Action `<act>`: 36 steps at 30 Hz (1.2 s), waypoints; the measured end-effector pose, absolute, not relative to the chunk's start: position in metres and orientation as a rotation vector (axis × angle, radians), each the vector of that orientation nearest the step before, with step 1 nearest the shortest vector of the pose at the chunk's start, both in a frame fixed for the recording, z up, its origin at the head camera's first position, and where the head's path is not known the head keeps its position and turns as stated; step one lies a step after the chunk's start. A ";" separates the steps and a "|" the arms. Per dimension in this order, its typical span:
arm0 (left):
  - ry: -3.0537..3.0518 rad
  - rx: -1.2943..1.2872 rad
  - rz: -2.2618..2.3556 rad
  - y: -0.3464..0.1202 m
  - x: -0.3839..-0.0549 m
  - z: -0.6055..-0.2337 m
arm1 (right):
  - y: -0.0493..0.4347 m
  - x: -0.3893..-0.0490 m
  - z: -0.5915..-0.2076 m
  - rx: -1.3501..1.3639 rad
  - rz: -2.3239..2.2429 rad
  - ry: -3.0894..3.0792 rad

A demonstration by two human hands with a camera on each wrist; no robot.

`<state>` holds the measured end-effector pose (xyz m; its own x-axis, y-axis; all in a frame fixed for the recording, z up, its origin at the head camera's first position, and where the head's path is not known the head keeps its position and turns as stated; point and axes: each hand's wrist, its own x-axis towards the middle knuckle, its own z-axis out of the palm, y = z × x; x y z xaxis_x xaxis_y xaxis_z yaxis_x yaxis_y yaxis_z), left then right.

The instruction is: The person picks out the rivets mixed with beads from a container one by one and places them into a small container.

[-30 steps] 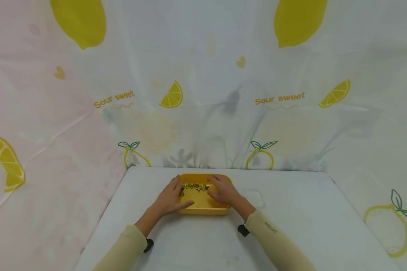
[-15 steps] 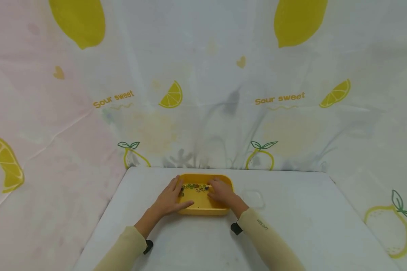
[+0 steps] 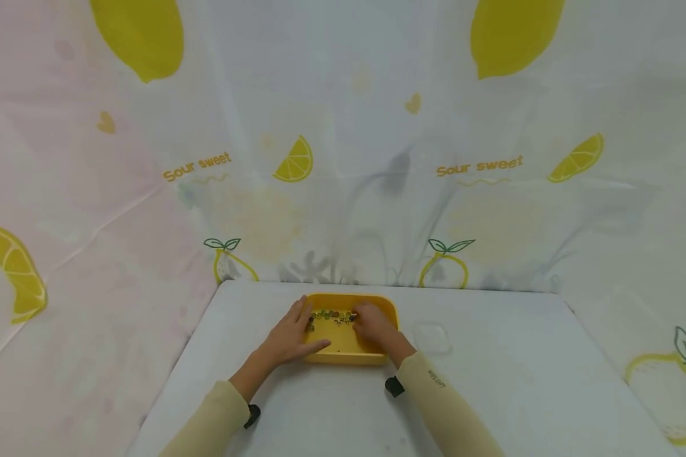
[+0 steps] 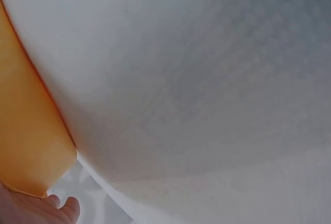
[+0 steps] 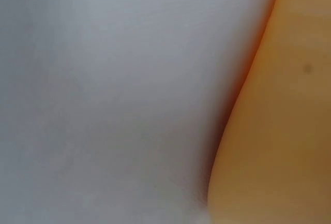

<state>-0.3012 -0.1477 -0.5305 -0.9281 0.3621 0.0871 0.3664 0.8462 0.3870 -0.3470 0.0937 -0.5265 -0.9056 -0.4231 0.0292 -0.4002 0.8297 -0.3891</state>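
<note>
A yellow plastic tray [image 3: 345, 359] sits on the white table, with several small glass marbles [image 3: 327, 315] in a loose row toward its far side. My left hand [image 3: 288, 338] rests on the tray's left rim, fingers straight and thumb stretched over the near left corner. In the left wrist view, its fingertips [image 4: 70, 208] show past the end of the tray wall [image 4: 31, 120]. My right hand [image 3: 374, 325] reaches down inside the tray's right part, fingers bent at the marbles' right end. I cannot tell whether it pinches one. The right wrist view shows only tray wall [image 5: 274, 131] and table.
A clear, shallow, square-looking piece of plastic [image 3: 432, 337] lies on the table [image 3: 491, 368] just right of the tray. Behind the table's far edge hangs a lemon-print cloth [image 3: 349, 209].
My right hand has lowered deeper into the tray, its thumb and fingers drawing closer together by the marbles; its forearm has shifted left. The left hand stays on the rim.
</note>
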 end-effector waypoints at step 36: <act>-3.006 -0.592 -0.702 -0.149 -0.301 -0.529 | 0.096 -0.348 -0.533 -0.492 -0.976 2.866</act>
<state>-0.3007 -0.1487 -0.5286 -0.9289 0.3609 0.0829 0.3602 0.8292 0.4273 -0.3482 0.0956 -0.5329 -0.9458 -0.3232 0.0323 -0.2757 0.7465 -0.6056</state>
